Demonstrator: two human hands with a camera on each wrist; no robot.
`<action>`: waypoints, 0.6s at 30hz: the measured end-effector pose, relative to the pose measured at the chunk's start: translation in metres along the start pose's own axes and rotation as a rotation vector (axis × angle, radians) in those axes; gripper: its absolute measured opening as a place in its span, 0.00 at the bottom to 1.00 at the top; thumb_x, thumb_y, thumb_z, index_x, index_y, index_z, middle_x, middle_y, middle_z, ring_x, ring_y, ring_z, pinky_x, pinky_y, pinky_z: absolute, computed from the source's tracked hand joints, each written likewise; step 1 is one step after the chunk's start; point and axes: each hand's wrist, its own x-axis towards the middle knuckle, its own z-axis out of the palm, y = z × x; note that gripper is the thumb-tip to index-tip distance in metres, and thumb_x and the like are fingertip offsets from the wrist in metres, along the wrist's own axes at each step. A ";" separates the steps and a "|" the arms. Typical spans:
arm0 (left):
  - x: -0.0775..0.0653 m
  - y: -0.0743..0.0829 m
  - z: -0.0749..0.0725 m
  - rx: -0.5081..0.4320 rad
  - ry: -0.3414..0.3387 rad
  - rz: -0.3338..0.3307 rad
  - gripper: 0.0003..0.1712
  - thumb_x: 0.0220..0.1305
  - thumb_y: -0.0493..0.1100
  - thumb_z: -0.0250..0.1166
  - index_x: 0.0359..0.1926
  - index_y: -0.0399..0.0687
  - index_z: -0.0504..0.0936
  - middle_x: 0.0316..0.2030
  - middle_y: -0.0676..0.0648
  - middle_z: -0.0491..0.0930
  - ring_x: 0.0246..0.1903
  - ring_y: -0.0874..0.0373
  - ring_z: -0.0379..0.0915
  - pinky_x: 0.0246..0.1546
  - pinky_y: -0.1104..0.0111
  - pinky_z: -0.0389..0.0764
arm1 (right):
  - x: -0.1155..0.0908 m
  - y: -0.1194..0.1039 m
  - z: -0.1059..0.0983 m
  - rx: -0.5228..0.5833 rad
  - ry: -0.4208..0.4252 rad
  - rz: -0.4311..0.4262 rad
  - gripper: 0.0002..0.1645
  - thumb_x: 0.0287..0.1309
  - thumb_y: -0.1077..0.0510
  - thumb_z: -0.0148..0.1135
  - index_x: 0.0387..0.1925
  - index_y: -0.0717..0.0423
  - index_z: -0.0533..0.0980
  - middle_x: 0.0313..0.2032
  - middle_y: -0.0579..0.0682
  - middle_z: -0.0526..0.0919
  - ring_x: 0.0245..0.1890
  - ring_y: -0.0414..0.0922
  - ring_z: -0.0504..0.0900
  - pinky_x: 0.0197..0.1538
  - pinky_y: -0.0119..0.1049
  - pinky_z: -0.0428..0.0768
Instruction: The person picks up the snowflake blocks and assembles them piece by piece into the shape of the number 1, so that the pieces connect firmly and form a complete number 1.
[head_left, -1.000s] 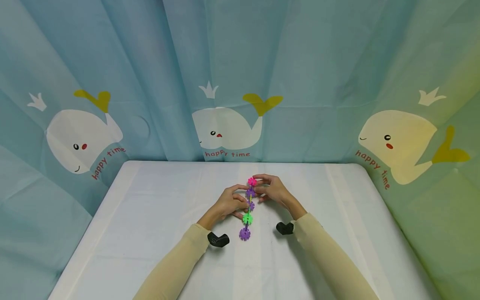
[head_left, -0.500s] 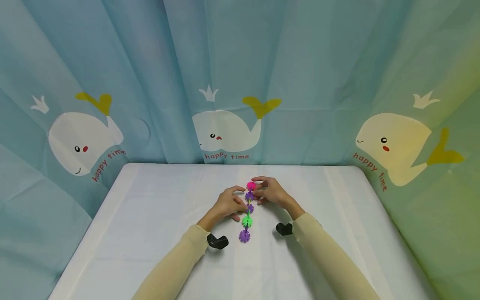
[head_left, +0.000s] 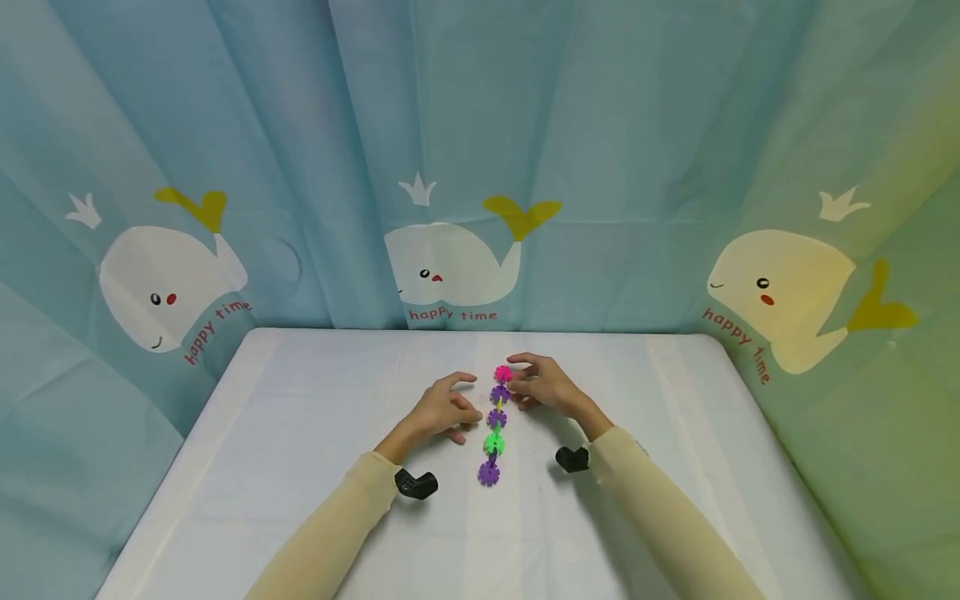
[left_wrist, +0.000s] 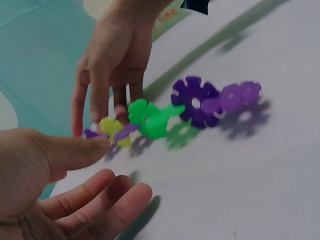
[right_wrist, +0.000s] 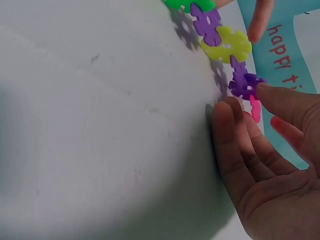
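Note:
A chain of interlocking plastic snowflake discs lies on the table, running away from the person. At its far end is a pink disc [head_left: 503, 374], followed by a dark purple disc [head_left: 500, 393] and a yellow disc [right_wrist: 227, 45]. Nearer come another purple disc [head_left: 497, 418], a green disc [head_left: 494, 443] and a purple end disc [head_left: 489, 473]. My left hand [head_left: 444, 407] is left of the chain, its fingers apart and holding nothing. My right hand [head_left: 546, 383] is beside the far end, thumb tip right at the dark purple disc, other fingers loosely bent.
The white-covered table [head_left: 300, 467] bears the chain. Blue-green curtains [head_left: 630, 125] printed with whales stand along its back and sides. Each wrist carries a black camera mount, the left mount [head_left: 416, 484] and the right mount [head_left: 572, 459].
My left hand has let go of the chain's middle and drawn back to the left. The right hand has stayed by the far end. The view has tipped slightly upward.

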 end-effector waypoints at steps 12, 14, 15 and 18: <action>-0.011 -0.008 -0.030 0.037 -0.014 0.015 0.43 0.62 0.37 0.75 0.74 0.48 0.65 0.35 0.44 0.85 0.30 0.52 0.82 0.24 0.57 0.85 | -0.002 0.001 -0.008 -0.041 -0.008 -0.026 0.31 0.68 0.65 0.65 0.70 0.61 0.69 0.50 0.65 0.82 0.36 0.54 0.88 0.39 0.47 0.87; -0.012 -0.009 -0.032 0.032 -0.018 0.015 0.43 0.62 0.37 0.75 0.74 0.48 0.65 0.35 0.44 0.85 0.30 0.52 0.82 0.24 0.57 0.85 | -0.002 0.001 -0.008 -0.051 -0.007 -0.024 0.30 0.68 0.65 0.65 0.69 0.61 0.70 0.50 0.64 0.82 0.36 0.53 0.88 0.39 0.47 0.87; -0.012 -0.010 -0.033 0.031 -0.019 0.014 0.43 0.62 0.37 0.75 0.74 0.48 0.65 0.35 0.44 0.85 0.30 0.52 0.82 0.24 0.57 0.85 | -0.002 0.001 -0.007 -0.058 -0.005 -0.024 0.30 0.68 0.65 0.65 0.69 0.60 0.71 0.50 0.64 0.83 0.35 0.53 0.87 0.39 0.47 0.87; -0.013 -0.011 -0.035 0.028 -0.019 0.012 0.42 0.62 0.37 0.74 0.74 0.48 0.65 0.36 0.44 0.85 0.30 0.51 0.82 0.24 0.57 0.85 | -0.001 0.001 -0.005 -0.074 0.003 -0.023 0.28 0.67 0.65 0.66 0.67 0.58 0.73 0.50 0.63 0.83 0.34 0.51 0.87 0.38 0.45 0.87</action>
